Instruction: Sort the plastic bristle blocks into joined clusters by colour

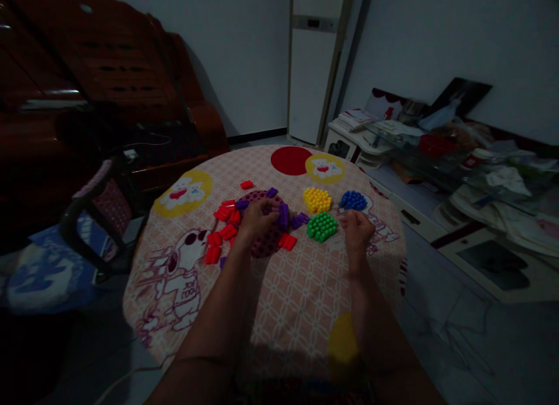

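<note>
Left hand half-curled, fingertips at purple block, block at its 3 o'clock; grip or mere touch, cannot tell. Right hand fingers drawn together, contents unclear; green cluster at its 9 o'clock, blue cluster towards 12. Block looks plastic: probably light, stiff, slightly slippery, hardly fragile. Best pinched across long sides.

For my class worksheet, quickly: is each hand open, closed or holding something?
Left hand: curled beside a purple piece; whether it grips cannot be told.
Right hand: closed near the blue pile; anything held cannot be made out.
</note>
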Motion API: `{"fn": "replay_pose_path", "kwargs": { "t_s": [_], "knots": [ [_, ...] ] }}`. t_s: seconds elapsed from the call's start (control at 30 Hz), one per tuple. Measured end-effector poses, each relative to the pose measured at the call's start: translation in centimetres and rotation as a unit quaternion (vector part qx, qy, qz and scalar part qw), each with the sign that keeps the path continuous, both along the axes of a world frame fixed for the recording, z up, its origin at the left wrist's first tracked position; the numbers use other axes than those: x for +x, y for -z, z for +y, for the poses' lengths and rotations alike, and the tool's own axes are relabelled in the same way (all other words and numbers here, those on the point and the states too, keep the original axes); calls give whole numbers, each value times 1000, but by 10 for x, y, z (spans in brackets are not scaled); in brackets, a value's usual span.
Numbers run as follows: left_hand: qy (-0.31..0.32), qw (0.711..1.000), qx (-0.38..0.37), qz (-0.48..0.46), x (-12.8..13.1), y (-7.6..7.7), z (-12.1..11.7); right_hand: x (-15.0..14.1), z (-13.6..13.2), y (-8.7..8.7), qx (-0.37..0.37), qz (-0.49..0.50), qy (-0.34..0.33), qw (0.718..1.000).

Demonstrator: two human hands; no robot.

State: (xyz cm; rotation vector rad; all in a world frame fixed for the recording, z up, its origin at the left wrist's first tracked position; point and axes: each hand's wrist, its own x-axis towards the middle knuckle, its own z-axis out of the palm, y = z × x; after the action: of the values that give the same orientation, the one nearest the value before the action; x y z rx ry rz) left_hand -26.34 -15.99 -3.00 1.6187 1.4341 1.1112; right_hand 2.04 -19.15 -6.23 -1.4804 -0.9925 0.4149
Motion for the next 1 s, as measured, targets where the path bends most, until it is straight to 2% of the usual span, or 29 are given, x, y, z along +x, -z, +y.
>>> {"fn": "replay_pose_path", "kwargs": {
  "t_s": [0.13,0.23,0.3,0.4,0.5,0.63,0.77,1.0],
  "knots": [
    [-3,999,7,-32,4,-10,-5,-15,-12,-21,44,2,-20,999],
    [48,994,-17,-101,6,-22,-13,-29,-21,-38,58,15,-67,996],
    [89,986,-38,-137,12,-29,-19,-38,-23,-45,36,25,-130,991],
    [143,975,-57,-159,24,-32,-26,-48,-24,-47,-28,53,-236,970],
    [195,966,-77,-153,33,-29,-29,-56,-24,-42,-76,83,-290,951],
    [231,958,-96,-142,35,-24,-29,-59,-25,-39,-93,136,-302,939],
    [249,957,-81,-122,35,-25,-29,-60,-26,-40,-85,161,-308,934],
    [290,953,-63,-64,45,-32,-38,-61,-27,-39,-76,138,-252,955]
  ]
}}
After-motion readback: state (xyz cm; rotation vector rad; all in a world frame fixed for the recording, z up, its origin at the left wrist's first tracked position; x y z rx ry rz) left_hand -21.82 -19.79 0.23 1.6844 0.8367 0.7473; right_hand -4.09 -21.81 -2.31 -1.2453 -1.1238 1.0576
